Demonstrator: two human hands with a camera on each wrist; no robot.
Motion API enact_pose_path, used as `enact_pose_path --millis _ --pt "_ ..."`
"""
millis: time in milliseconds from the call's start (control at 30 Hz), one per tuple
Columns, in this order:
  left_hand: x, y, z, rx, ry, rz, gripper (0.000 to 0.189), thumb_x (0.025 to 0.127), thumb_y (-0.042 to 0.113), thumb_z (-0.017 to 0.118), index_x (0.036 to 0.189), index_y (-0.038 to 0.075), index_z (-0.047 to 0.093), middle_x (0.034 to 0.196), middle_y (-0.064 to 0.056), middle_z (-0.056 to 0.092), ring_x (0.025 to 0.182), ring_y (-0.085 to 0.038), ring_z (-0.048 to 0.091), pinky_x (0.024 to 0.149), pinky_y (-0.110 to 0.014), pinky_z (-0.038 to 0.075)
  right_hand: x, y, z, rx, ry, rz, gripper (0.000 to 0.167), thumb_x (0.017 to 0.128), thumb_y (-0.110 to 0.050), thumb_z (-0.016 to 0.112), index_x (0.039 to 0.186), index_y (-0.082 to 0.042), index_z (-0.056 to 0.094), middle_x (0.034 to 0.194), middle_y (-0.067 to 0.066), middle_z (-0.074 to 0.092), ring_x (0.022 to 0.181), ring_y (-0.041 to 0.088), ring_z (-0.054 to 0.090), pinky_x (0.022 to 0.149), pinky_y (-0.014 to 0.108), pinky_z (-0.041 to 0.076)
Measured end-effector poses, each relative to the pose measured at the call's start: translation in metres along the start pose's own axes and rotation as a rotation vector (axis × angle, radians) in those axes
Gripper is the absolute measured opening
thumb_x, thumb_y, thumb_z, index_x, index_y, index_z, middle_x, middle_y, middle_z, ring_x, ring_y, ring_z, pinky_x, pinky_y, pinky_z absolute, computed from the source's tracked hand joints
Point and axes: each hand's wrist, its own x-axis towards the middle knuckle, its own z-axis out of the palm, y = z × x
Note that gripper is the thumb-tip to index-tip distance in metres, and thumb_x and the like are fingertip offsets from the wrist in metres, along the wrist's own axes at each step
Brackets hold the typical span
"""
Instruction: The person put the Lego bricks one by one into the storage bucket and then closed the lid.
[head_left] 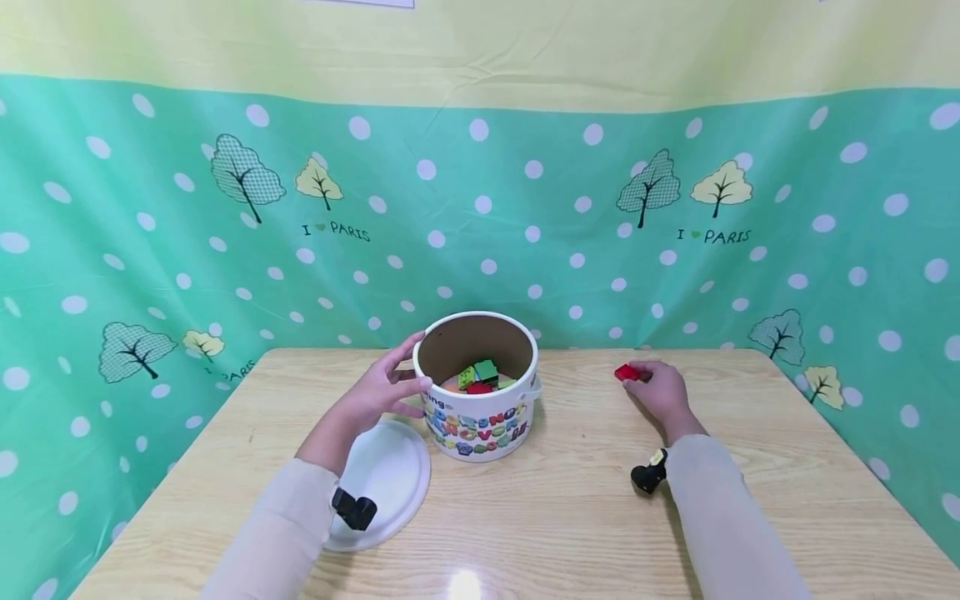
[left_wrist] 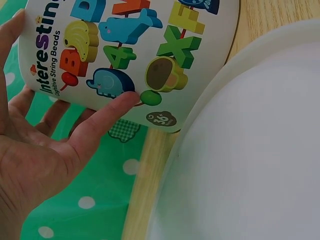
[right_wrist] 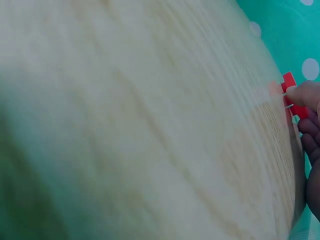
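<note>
A white round tub [head_left: 476,425] printed with colourful letters and animals stands near the table's back edge. Several green, red and orange toy bricks [head_left: 483,375] lie inside it. My left hand [head_left: 378,387] rests against the tub's left side with fingers spread, the upper ones at the rim. In the left wrist view its thumb [left_wrist: 107,115] lies straight along the printed wall. Off to the right, my right hand [head_left: 663,390] pinches a red toy brick [head_left: 627,372] between thumb and fingers, close over the table. The same brick shows at the edge of the right wrist view.
A round white lid [head_left: 405,475] lies on the wooden table [head_left: 555,525], left of the tub and partly under my left forearm. Behind the table hangs a green polka-dot cloth [head_left: 480,250] with printed trees. A small handle [head_left: 534,390] sticks out from the tub's right side.
</note>
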Motion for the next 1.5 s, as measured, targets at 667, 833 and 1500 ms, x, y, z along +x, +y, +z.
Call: enact_pose_path --millis 667,833,1500 --pt "0.002 -0.001 0.004 -0.008 -0.012 -0.002 0.083 0.087 0.03 0.075 0.153 0.04 0.025 0.157 -0.01 0.018 0.137 -0.044 0.031 0.079 -0.054 0.057 -0.026 -0.032 -0.017 -0.081 -0.278 -0.035 0.036 0.081 0.0 0.073 0.116 0.006 0.067 0.1 0.017 0.065 0.089 0.029 0.057 0.078 0.038 0.053" --pt "0.001 -0.004 0.003 -0.017 -0.016 -0.014 0.084 0.088 0.028 0.074 0.154 0.037 0.023 0.157 -0.01 0.017 0.138 -0.045 0.03 0.079 -0.054 0.057 -0.025 -0.033 -0.017 -0.065 -0.309 -0.011 0.039 0.08 0.001 0.074 0.118 0.007 0.066 0.103 0.018 0.066 0.089 0.028 0.058 0.075 0.034 0.054" --pt "0.001 -0.002 -0.001 -0.035 -0.016 0.006 0.082 0.091 0.024 0.071 0.155 0.035 0.021 0.158 -0.012 0.015 0.139 -0.046 0.027 0.081 -0.057 0.056 -0.025 -0.035 -0.013 -0.051 -0.278 -0.046 0.037 0.082 -0.001 0.073 0.118 0.005 0.065 0.104 0.017 0.065 0.092 0.028 0.058 0.079 0.038 0.054"
